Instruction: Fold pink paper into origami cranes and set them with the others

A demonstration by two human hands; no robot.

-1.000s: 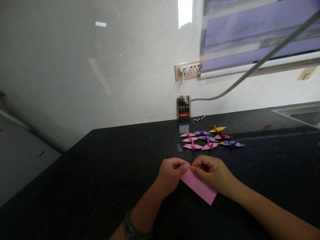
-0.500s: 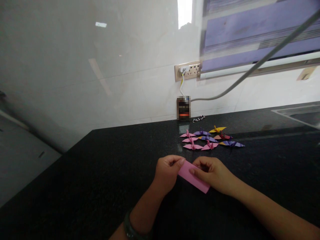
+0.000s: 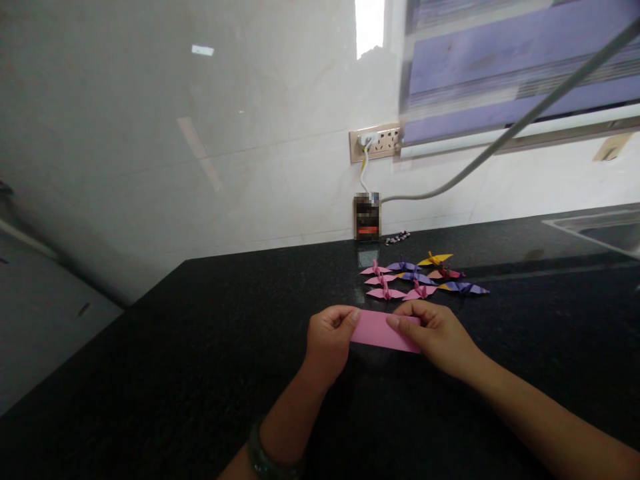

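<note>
A pink sheet of paper (image 3: 380,331), a long rectangle that looks folded, is held nearly level between both hands over the dark counter. My left hand (image 3: 330,337) pinches its left end between thumb and fingers. Near the right end, my right hand (image 3: 433,333) grips the paper with the thumb on top; the fingertips behind it are hidden. Just beyond the hands stand several folded paper cranes: pink ones (image 3: 385,293) on the left, purple ones (image 3: 464,288) in the middle and right, and a yellow one (image 3: 435,259) at the back.
The black speckled counter (image 3: 200,347) meets a pale tiled wall (image 3: 250,160). Against it stands a small blurred-out box (image 3: 367,219), with a beaded string (image 3: 399,237) beside it. A wall socket (image 3: 375,141) holds a plug. A grey cable (image 3: 465,173) runs up to the right past a purple blind (image 3: 500,60).
The pink paper has turned from slanting down to the right to nearly level. My right hand has shifted slightly up and right; my left hand has moved a little left.
</note>
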